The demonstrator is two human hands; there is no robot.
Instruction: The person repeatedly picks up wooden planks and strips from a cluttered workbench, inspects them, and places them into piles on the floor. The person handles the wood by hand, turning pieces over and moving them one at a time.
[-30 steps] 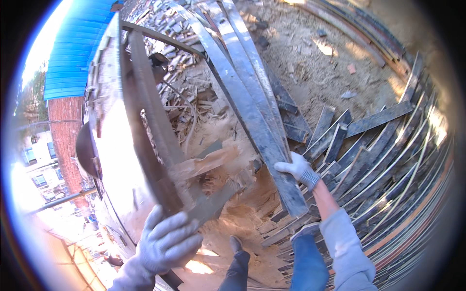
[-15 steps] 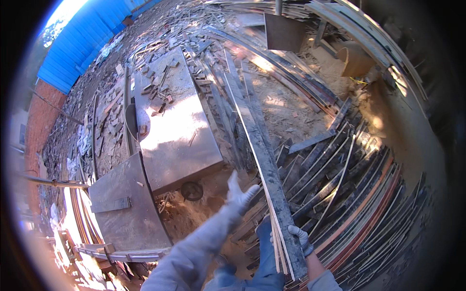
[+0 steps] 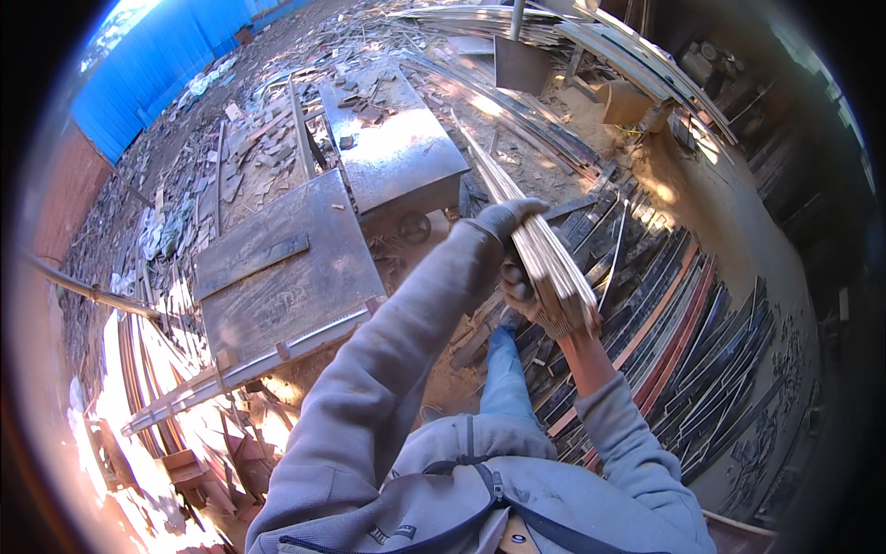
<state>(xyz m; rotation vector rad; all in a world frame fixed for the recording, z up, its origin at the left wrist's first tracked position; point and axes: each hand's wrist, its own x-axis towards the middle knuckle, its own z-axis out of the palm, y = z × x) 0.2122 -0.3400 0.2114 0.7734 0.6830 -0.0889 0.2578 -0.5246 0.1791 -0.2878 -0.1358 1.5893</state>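
A bundle of long thin wooden slats (image 3: pixel 531 231) rises in front of me, pointing away toward the upper left. My left hand (image 3: pixel 506 218), in a grey glove, wraps over the top of the bundle. My right hand (image 3: pixel 540 305), also gloved, grips the near end of the same bundle from below. Both grey sleeves reach up from the lower edge.
A metal saw table (image 3: pixel 277 268) and a second metal bench (image 3: pixel 392 148) stand to my left. Stacks of dark planks (image 3: pixel 683 314) lie on the ground at the right. Scrap wood litters the far ground by a blue fence (image 3: pixel 157 65). Bright sunlit offcuts lie at lower left.
The view has swung left and the bundle has lifted closer to me. My left hand moved up onto the bundle, and my right hand now holds its near end higher.
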